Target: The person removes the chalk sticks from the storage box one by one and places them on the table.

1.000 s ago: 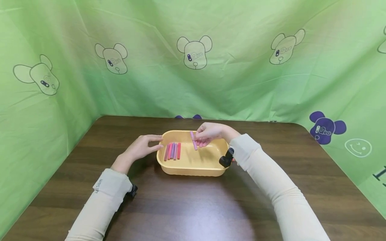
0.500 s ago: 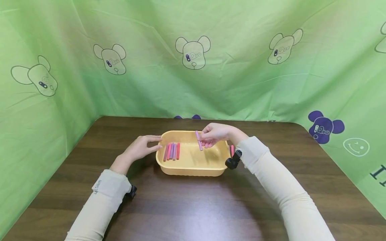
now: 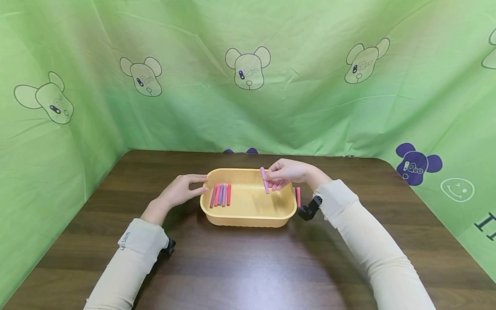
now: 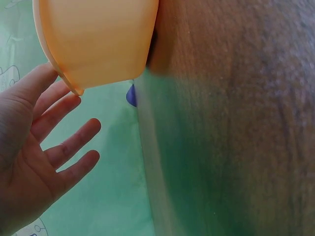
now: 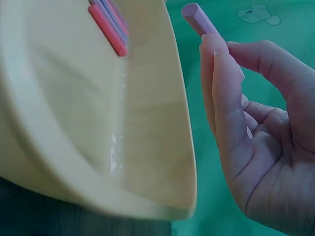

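Note:
My right hand (image 3: 288, 172) pinches a light purple stick of chalk (image 3: 266, 187) between thumb and fingertips, over the right part of a yellow plastic basin (image 3: 248, 221). In the right wrist view the round end of this chalk (image 5: 198, 18) points up past the fingertips. My left hand (image 3: 179, 189) has its fingers loosely spread, with fingertips at the basin's left rim. The left wrist view has the thumb and first fingers right at the rim (image 4: 54, 64), while the other fingers extend free. Several pink, red and purple chalks (image 3: 221, 195) lie side by side in the basin's left end.
Just outside the basin's right wall lie more red and pink chalks (image 3: 298, 197), partly hidden by the basin. Everything stands on a dark wooden table (image 3: 232, 267). A green printed cloth (image 3: 186, 112) hangs behind and at both sides.
The right hand has moved to the right with the purple chalk, still over the basin. Its arm has uncovered the chalks beside the basin's right wall. My left hand has hardly moved.

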Demonstrator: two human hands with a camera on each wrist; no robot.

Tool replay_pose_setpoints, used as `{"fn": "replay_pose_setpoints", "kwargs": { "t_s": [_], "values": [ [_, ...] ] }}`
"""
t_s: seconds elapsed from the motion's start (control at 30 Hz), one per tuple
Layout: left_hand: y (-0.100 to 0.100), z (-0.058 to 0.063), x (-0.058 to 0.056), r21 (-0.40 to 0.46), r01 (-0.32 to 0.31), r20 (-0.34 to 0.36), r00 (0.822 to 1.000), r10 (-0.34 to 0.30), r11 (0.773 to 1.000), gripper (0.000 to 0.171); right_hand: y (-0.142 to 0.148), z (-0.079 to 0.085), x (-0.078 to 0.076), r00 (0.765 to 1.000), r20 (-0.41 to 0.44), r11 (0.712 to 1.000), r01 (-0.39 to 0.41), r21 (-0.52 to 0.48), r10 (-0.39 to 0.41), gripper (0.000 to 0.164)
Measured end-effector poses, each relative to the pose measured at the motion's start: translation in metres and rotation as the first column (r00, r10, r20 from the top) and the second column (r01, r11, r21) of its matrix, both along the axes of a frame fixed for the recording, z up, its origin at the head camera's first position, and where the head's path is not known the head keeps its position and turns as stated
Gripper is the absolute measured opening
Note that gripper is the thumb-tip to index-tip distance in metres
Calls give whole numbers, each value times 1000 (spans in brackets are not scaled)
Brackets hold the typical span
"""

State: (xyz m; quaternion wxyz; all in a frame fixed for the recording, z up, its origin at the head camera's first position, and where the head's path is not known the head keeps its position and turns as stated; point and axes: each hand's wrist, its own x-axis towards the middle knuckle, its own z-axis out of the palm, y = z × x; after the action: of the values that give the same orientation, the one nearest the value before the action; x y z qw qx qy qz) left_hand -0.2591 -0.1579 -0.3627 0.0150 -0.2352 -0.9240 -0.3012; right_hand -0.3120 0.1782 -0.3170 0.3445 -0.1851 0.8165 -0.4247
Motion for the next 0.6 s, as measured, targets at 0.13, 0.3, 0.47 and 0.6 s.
{"fn": "replay_pose_setpoints", "kwargs": {
  "t_s": [0.13,0.3,0.47,0.6],
  "values": [
    [0,-1,0,5,9,-15,1000,-9,1000,41,7,-2,0,1000,3,1000,10,-12,-10,17],
    [0,-2,0,6,9,-21,1000,-9,1000,41,17,-4,1,1000,13,1000,16,-20,-16,18],
    [0,-3,0,9,4,-18,1000,-4,1000,41,24,-5,4,999,6,999,32,-16,-32,19],
    [0,-3,0,13,-1,-12,1000,1,1000,41,29,-7,5,1000,4,999,28,-22,-28,19]
  ]
}}
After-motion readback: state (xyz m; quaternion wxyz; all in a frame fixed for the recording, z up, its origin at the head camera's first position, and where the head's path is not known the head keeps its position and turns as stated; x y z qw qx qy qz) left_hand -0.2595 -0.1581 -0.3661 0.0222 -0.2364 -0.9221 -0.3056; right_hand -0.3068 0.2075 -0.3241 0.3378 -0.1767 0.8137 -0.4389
